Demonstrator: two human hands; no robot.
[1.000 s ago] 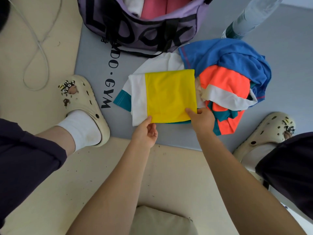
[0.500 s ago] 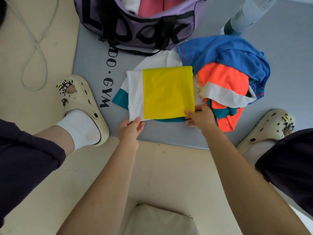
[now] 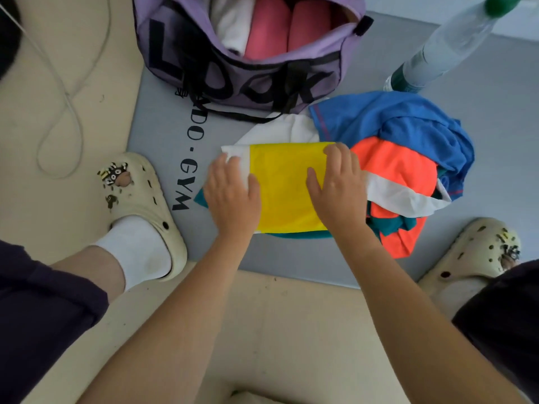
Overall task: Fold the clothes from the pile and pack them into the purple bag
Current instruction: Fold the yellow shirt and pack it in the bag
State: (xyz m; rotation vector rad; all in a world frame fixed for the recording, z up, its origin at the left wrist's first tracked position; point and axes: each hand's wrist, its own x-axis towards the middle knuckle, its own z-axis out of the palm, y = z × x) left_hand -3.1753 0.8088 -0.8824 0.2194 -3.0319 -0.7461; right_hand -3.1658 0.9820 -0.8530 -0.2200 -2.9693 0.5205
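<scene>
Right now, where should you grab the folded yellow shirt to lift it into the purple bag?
Probably by its two short ends, one from each side. The yellow shirt lies flat on the grey mat, with the left hand already flat on its white end and the right hand on the end nearest the clothes pile. Sliding fingers underneath there should keep the fold together.

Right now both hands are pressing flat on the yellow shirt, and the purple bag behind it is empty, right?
Not quite. The purple bag isn't empty: the head view shows pink and white clothes already inside. The rest is right: the left hand and right hand press flat on the yellow shirt.
</scene>
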